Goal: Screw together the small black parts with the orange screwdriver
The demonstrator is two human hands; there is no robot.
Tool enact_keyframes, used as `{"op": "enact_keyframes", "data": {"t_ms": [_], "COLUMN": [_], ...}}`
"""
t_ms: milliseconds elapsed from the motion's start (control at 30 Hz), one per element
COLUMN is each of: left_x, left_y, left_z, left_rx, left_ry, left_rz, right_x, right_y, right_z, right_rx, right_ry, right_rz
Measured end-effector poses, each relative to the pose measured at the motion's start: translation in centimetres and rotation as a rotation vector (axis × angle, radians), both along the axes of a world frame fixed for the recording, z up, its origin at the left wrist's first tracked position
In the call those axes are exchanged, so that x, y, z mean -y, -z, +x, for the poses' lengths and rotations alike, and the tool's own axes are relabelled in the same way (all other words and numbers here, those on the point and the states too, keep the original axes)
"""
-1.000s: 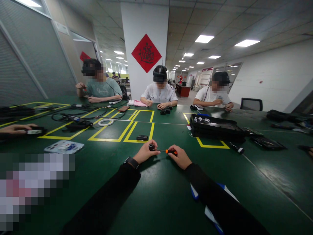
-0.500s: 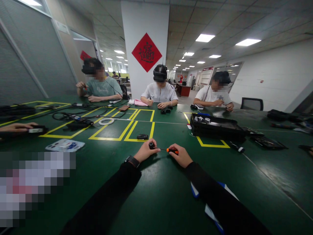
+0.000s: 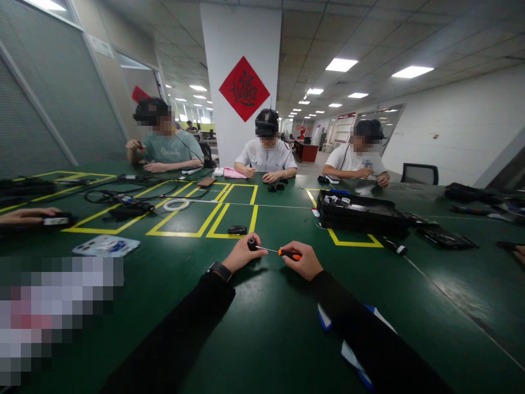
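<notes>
My left hand (image 3: 243, 256) is closed around a small black round part (image 3: 251, 243), held just above the green table (image 3: 270, 328). My right hand (image 3: 302, 261) grips a screwdriver with an orange and black handle (image 3: 289, 254). Its thin shaft points left, and the tip meets the black part. A smartwatch (image 3: 220, 271) sits on my left wrist. Both arms wear black sleeves. A small black object (image 3: 237, 230) lies on the table just beyond my hands, inside a yellow-taped box.
Three people sit across the table. A black tray (image 3: 361, 213) stands at the right with small tools beside it. Cables (image 3: 123, 200) and a white ring (image 3: 177, 205) lie at the left. Another person's hand (image 3: 27, 216) rests at the far left.
My hands with the black part and screwdriver have barely shifted; the view has drifted slightly.
</notes>
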State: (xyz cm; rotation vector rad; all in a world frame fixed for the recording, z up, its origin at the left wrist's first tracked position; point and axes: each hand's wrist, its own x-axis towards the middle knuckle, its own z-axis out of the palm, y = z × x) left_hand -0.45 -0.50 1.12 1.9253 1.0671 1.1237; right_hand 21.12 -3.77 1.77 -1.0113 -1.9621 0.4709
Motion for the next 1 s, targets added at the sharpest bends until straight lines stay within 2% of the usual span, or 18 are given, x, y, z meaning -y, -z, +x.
{"op": "enact_keyframes", "data": {"t_ms": [333, 500, 600, 800, 1000], "left_x": [-0.08, 0.06, 0.14, 0.09, -0.05], "left_y": [0.04, -0.11, -0.19, -0.11, 0.09], "left_z": [-0.05, 0.04, 0.05, 0.04, 0.02], "left_rx": [0.007, 0.004, 0.014, 0.026, 0.006], "left_ry": [0.01, -0.006, -0.003, 0.0, -0.01], "left_rz": [0.007, -0.001, -0.018, -0.037, -0.002], "right_x": [-0.07, -0.49, -0.54, -0.44, -0.48], "right_y": [0.06, 0.32, 0.25, 0.31, 0.55], "right_z": [-0.04, 0.1, 0.21, 0.2, 0.26], "right_rx": [-0.015, 0.117, 0.172, 0.049, 0.015], "right_ry": [-0.022, 0.0, 0.009, -0.026, -0.016], "right_rz": [-0.012, -0.109, -0.098, -0.082, -0.083]}}
